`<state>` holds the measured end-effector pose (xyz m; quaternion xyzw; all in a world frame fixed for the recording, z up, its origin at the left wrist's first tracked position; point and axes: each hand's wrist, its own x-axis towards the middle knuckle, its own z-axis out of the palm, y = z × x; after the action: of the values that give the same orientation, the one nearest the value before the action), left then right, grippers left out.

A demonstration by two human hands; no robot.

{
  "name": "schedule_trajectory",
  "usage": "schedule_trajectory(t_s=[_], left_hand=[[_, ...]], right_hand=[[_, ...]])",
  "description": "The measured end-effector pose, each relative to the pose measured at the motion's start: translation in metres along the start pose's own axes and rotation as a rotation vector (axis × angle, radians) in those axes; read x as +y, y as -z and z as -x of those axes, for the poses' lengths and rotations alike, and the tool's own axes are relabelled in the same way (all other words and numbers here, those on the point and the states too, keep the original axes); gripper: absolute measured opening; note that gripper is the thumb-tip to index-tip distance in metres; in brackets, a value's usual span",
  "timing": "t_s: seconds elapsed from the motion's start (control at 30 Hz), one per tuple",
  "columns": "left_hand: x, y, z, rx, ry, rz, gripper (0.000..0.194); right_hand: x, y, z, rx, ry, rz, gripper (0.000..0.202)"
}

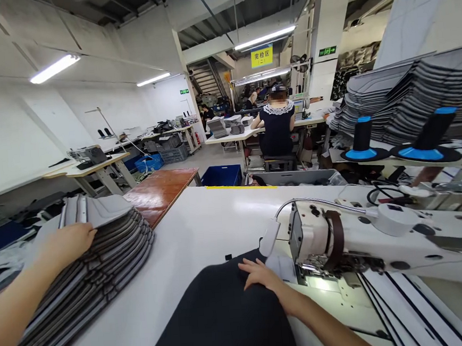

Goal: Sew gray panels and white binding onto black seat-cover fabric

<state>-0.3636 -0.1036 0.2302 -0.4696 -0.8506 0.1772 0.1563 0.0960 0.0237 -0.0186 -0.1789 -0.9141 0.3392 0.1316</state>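
Note:
At the left, my left hand (70,243) is on top of a tall stack of grey padded panels (121,256). Its fingers are curled together at the edge of the top grey panel (111,208); the thumb is hidden. My right hand (261,277) lies with spread fingers on a black fabric piece (226,312) in front of me. The far corner of that piece reaches close to the white sewing machine (319,235), whose lit needle area is just right of my right hand.
White table (173,252) carries it all. Black thread cones (363,136) and piled grey panels (420,94) stand at right. White strips (413,302) with black lines lie below the machine. Beyond are a brown table (164,189), a blue bin (221,175) and a seated person (278,124).

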Motion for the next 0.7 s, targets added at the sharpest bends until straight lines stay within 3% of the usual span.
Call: schedule_trajectory(t_s=[0.07, 0.13, 0.23, 0.3, 0.4, 0.5, 0.6, 0.7], left_hand=[[0.02, 0.009, 0.008, 0.141, -0.005, -0.135, 0.045], [0.048, 0.018, 0.024, 0.263, -0.114, -0.221, 0.043], [0.104, 0.034, 0.06, 0.263, -0.365, -0.148, 0.038], [0.151, 0.042, 0.089, 0.237, -0.413, 0.004, 0.035], [0.224, 0.047, 0.133, 0.054, -0.515, 0.105, 0.032], [0.284, 0.044, 0.166, -0.1, -0.823, 0.148, 0.029], [0.321, 0.044, 0.183, -0.213, -1.061, 0.141, 0.027], [0.341, 0.049, 0.186, -0.408, -1.16, 0.245, 0.017]], right_hand=[[0.005, -0.004, 0.011, -0.081, 0.01, 0.035, 0.018], [-0.001, -0.007, 0.023, -0.081, 0.019, 0.112, 0.023], [-0.019, -0.005, 0.034, -0.082, 0.016, 0.255, 0.05], [-0.03, -0.001, 0.037, -0.104, 0.034, 0.293, 0.054], [-0.043, 0.003, 0.042, -0.12, 0.035, 0.329, 0.051], [-0.06, 0.006, 0.058, -0.124, 0.031, 0.297, 0.044], [-0.078, 0.013, 0.084, -0.123, 0.063, 0.215, 0.031], [-0.084, 0.018, 0.108, -0.153, 0.058, 0.161, 0.028]])
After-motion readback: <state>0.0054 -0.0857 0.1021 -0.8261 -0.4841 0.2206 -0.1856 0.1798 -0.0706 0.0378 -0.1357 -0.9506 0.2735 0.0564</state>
